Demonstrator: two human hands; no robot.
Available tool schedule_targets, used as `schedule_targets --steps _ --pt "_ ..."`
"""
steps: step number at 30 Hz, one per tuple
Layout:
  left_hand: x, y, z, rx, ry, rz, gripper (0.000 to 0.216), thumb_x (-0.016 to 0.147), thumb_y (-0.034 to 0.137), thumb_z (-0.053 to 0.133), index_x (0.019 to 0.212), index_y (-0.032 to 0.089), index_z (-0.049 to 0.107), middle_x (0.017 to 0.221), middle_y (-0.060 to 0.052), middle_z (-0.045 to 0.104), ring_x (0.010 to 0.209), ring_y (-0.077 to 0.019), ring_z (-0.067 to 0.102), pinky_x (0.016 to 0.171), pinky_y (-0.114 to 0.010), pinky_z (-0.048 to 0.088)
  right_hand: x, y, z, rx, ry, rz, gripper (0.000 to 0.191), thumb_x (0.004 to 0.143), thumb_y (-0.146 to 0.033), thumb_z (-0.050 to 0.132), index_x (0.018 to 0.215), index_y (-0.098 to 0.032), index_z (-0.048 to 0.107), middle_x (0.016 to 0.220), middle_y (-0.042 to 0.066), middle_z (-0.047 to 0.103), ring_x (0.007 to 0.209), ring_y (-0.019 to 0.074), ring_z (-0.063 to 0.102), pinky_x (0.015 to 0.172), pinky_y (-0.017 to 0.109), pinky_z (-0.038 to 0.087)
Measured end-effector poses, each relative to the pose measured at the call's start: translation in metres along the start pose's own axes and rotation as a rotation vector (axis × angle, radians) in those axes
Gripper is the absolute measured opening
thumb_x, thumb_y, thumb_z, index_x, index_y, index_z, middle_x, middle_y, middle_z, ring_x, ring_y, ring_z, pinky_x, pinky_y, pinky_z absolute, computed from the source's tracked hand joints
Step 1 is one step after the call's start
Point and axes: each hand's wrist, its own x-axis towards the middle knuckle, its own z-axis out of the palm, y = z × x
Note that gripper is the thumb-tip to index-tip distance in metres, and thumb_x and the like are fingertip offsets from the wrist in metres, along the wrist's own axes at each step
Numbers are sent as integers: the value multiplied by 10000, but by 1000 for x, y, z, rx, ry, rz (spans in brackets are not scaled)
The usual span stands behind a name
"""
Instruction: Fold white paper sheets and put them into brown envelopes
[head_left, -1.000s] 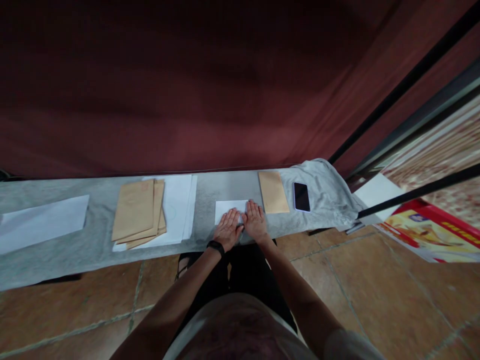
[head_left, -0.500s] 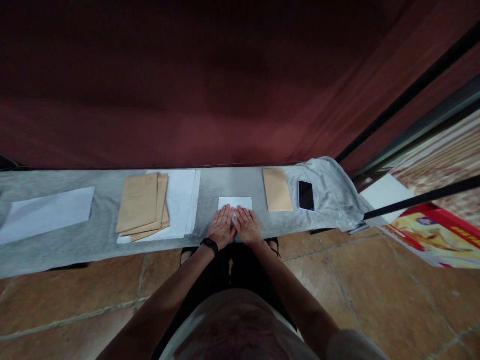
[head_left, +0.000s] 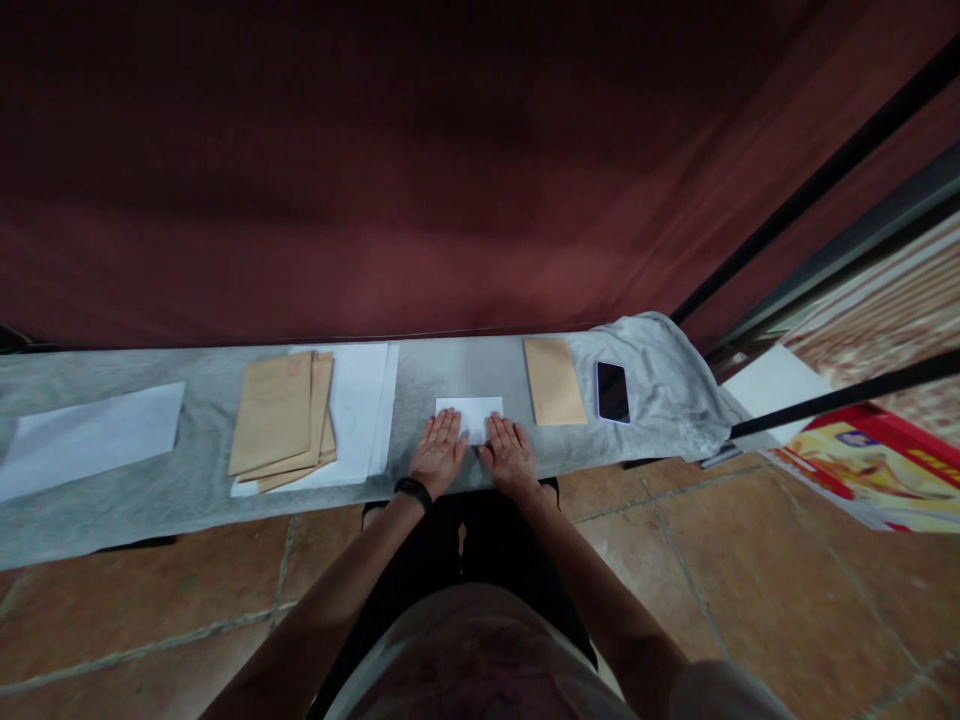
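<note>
White folded paper [head_left: 469, 412], tan envelopes [head_left: 279, 418], grey cloth [head_left: 187, 478], black phone [head_left: 613, 391], maroon curtain [head_left: 375, 180].

Surface [head_left: 187, 480]: long, draped in grey cloth, running left to right.
Envelope stack [head_left: 281, 420]: several brown envelopes, fanned, lying on white sheets [head_left: 364, 410] left of centre.
Single envelope [head_left: 554, 380]: brown, lying flat, right of centre.
Phone [head_left: 613, 391]: dark screen up, just right of the single envelope.
Loose sheet [head_left: 90, 440]: white, far left.
Curtain [head_left: 375, 200]: dark red, behind the surface.
Floor [head_left: 750, 560]: terracotta tiles, with a colourful poster [head_left: 877, 465] at right.
</note>
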Motion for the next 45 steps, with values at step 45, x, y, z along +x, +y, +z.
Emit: schedule_targets --steps 45 --pt "11 -31 9 43 40 -182 634 1009 397 237 1549 70 297 1613 -129 298 1513 -248 231 1244 -456 163 39 11 10 -14 22 100 572 1057 -397 285 1528 -80 351 1572 155 372 1449 274 363 1190 468 252"
